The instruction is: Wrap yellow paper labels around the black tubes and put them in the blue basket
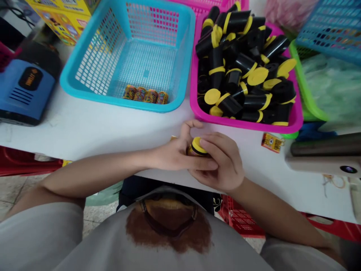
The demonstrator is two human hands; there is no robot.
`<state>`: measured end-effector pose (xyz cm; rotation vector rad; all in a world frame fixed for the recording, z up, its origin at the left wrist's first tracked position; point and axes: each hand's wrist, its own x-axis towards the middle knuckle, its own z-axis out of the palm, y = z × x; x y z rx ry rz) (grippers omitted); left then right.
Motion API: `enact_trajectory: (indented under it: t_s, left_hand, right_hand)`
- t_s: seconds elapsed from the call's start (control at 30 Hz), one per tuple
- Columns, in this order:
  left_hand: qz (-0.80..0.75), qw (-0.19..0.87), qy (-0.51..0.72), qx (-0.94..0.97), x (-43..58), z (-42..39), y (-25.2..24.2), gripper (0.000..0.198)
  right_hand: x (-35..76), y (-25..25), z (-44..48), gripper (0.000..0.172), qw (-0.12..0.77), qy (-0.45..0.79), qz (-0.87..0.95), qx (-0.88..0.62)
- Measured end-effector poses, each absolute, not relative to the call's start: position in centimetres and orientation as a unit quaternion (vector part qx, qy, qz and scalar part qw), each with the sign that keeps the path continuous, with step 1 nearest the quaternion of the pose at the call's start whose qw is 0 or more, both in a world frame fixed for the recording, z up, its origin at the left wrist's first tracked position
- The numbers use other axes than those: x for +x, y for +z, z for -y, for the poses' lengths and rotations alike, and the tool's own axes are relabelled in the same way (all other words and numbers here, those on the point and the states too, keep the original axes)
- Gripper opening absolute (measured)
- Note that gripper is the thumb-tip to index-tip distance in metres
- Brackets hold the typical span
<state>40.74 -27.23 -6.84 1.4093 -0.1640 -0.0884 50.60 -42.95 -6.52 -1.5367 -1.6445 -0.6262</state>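
Between my hands, above the near edge of the white table, is a small canister [198,146] with a yellow lid and a printed wrapper. My left hand [180,152] is closed around its lower body, the index finger curled above it. From the other side my right hand [224,160] grips the same canister, a fingertip pressing on the lid; its lower fingers are partly hidden. Ahead, a pink basket [194,107] is heaped with black canisters with yellow lids [234,81]. Several wrapped canisters [150,96] lie in a row inside the blue basket [113,98].
A blue-and-black machine [31,82] stands at the left, near yellow printed boxes [64,22]. To the right are a small printed packet [272,143], a long pale device with a dark roller [324,156], and a green basket [311,101] with clear plastic bags.
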Motion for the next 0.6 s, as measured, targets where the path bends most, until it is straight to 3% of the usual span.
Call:
enact_trajectory:
  t_s: [0.1, 0.37, 0.6]
  left_hand:
    - [0.099, 0.781, -0.069, 0.613, 40.6, 27.5, -6.4, 0.054]
    - [0.051, 0.744, 0.092, 0.66, 41.3, 28.0, -7.7, 0.055]
    - [0.047, 0.709, 0.128, 0.691, 41.2, 28.0, -7.9, 0.059]
  right_hand:
    - [50.5, -6.6, 43.1, 0.067, 0.388, -0.234, 0.646, -0.614]
    - [50.6, -7.6, 42.6, 0.058, 0.345, -0.253, 0.645, -0.633]
    - [51.0, -7.6, 42.8, 0.044, 0.37, -0.256, 0.664, -0.598]
